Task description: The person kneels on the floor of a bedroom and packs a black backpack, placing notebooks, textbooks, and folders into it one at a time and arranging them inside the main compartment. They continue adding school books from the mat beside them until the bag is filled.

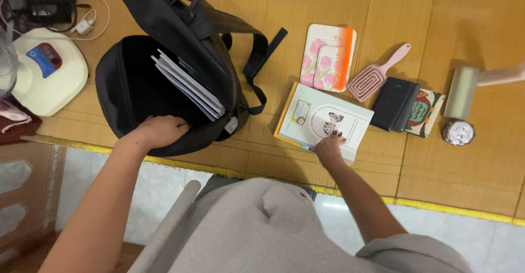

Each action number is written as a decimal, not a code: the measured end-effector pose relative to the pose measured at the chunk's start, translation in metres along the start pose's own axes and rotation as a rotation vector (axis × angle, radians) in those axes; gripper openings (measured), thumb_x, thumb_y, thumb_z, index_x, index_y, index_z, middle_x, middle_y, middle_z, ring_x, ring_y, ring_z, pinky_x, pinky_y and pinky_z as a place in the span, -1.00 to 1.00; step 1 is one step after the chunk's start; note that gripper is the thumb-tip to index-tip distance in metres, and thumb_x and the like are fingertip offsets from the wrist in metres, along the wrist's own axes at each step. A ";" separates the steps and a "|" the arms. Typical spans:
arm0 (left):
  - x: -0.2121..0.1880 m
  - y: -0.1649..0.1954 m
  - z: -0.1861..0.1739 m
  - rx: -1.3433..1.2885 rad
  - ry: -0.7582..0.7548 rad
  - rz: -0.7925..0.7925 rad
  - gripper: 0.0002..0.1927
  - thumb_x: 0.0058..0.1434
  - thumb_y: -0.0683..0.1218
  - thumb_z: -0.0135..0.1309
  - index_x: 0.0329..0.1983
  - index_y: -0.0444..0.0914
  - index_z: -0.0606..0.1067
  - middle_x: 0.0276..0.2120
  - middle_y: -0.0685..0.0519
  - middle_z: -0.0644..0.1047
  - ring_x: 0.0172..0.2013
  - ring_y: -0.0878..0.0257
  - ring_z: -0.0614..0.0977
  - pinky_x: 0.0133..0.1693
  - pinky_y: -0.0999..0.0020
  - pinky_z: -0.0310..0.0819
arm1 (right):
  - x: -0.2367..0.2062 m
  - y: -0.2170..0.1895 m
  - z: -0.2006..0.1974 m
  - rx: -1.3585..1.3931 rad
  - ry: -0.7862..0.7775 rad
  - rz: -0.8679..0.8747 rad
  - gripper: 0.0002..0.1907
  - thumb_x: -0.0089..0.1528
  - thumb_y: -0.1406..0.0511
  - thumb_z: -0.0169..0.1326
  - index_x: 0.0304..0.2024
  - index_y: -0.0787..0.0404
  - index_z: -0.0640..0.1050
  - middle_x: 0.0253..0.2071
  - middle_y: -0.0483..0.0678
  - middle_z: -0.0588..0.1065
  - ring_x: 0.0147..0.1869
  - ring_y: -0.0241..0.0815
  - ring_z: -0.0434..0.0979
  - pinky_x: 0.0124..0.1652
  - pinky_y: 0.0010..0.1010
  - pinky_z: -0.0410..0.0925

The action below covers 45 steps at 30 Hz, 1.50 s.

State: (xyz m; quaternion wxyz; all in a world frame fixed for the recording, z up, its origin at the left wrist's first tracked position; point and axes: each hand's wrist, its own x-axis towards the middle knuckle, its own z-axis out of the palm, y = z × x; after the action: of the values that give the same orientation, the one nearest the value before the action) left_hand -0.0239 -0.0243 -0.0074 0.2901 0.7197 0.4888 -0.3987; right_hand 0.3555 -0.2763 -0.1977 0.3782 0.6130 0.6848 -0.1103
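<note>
Head view: left hand (161, 131) grips the open black backpack (136, 92) at its near rim. Right hand (330, 148), fingers spread, presses the white book (322, 121) just right of the backpack. Book likely stiff, light; grasp by near edge. Both lie on a woven bamboo mat (470, 185); tiled floor (470, 240) nearer.

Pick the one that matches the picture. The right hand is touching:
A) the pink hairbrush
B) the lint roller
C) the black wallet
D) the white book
D: the right hand has its fingertips on the cover of the white book lying on the mat, while the hairbrush and wallet lie untouched beyond it; the left hand grips the backpack rim.
</note>
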 end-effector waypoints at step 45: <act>0.059 0.004 0.029 -0.270 0.083 0.282 -0.50 0.33 0.07 -0.19 0.07 -0.33 0.59 0.18 -0.22 0.54 0.23 -0.17 0.53 0.22 -0.10 0.35 | -0.075 0.058 -0.512 0.447 0.584 -0.371 -0.74 0.26 0.27 0.02 -0.02 0.17 0.55 -0.26 0.17 0.60 -0.18 0.23 0.61 -0.18 0.01 0.44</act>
State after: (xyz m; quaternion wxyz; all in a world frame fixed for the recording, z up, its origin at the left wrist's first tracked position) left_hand -0.0172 -0.0216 -0.0726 0.4166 0.7513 0.4439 -0.2547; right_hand 0.2100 -0.0055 0.2223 -0.0006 0.5516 0.8216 -0.1440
